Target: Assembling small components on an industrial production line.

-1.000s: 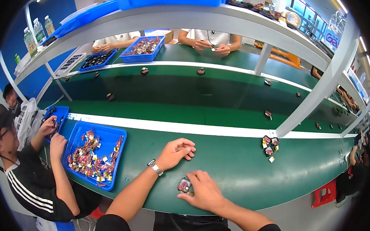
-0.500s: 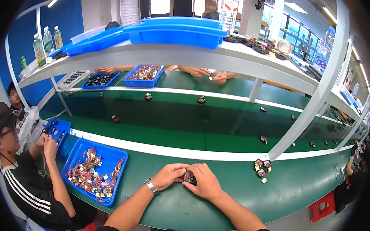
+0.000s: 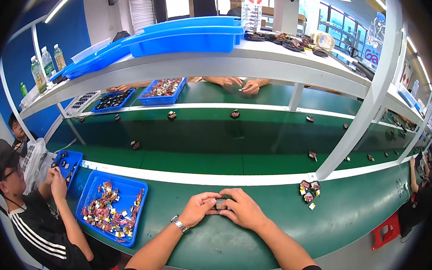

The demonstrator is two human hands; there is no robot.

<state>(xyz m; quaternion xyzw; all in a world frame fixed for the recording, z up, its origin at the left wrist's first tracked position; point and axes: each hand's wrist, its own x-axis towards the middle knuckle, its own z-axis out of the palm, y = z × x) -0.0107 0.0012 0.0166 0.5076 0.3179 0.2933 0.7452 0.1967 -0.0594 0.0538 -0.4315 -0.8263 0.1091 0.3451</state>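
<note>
At the desk's (image 3: 180, 250) left end, a co-worker (image 3: 40, 218) has both hands together beside a small bin (image 3: 80, 161) of black pieces; what they hold is too small to tell. Next comes the tray (image 3: 126, 191), near the desk's left end, with red, white and yellow bits (image 3: 105, 215) heaped inside, some blue showing bare.

Near the middle of the desk's front edge, the left hand (image 3: 197, 209) has thumb and fingers closed on the left side of a small dark part (image 3: 219, 203). The right hand (image 3: 244, 211) curls over from the other side, its thumb and fingers also clamped on it. The step in hand looks like two-handed work on this part; the next move, I judge, calls for one hand steadying it while the other's fingertips do the fine handling.

Farther right, a cluster (image 3: 310, 191) of similar parts lies near the desk's far edge, beside a post (image 3: 353, 122).
</note>
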